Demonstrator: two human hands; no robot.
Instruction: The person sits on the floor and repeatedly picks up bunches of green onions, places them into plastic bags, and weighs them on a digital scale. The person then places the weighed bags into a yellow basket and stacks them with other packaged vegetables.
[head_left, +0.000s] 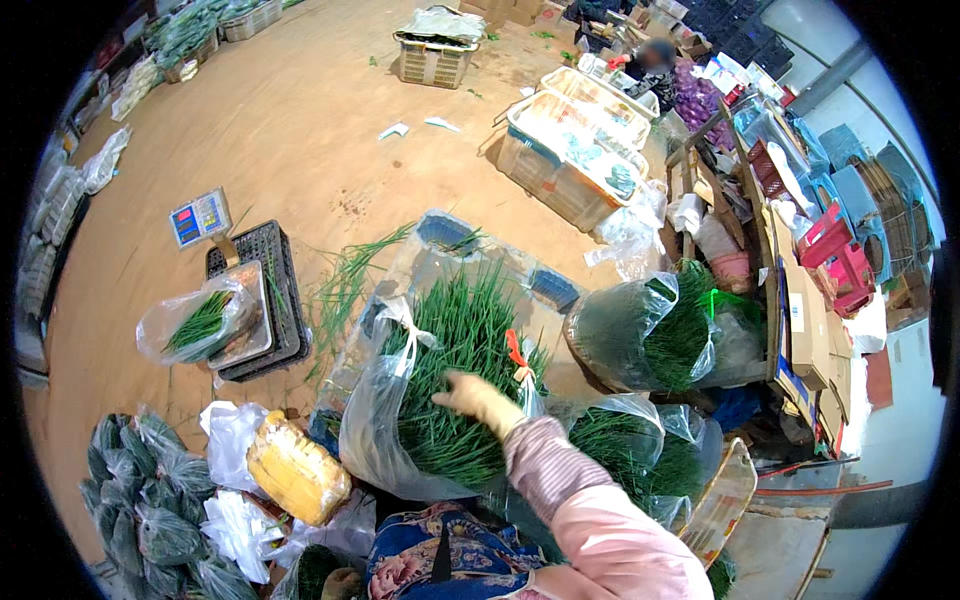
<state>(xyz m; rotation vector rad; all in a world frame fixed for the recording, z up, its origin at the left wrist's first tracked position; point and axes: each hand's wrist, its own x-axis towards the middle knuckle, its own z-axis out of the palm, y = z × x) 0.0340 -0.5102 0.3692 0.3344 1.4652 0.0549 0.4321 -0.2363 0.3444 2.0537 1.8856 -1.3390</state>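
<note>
My right hand (472, 397), in a pale glove, reaches over long green chives (461, 322). Its fingers look apart, and I see nothing held in them. The chives fill a large clear plastic bag (375, 427) with knotted white ties at its edge and a red-orange strip on the right. At the bottom edge, a brownish shape that looks like my gloved left hand (343, 583) is mostly cut off, beside a small bag of greens (315, 566). Whether it grips that bag is unclear. A grey pallet (480, 262) lies under and beyond the large bag.
A digital scale (201, 217) on a black crate (289, 330) carries a bag of chives (202, 322). Filled dark bags (157, 510) and a taped yellow block (296, 465) lie left. More bagged chives (637, 330) stand right. Large baskets (559, 169) and a person (656, 71) are farther back.
</note>
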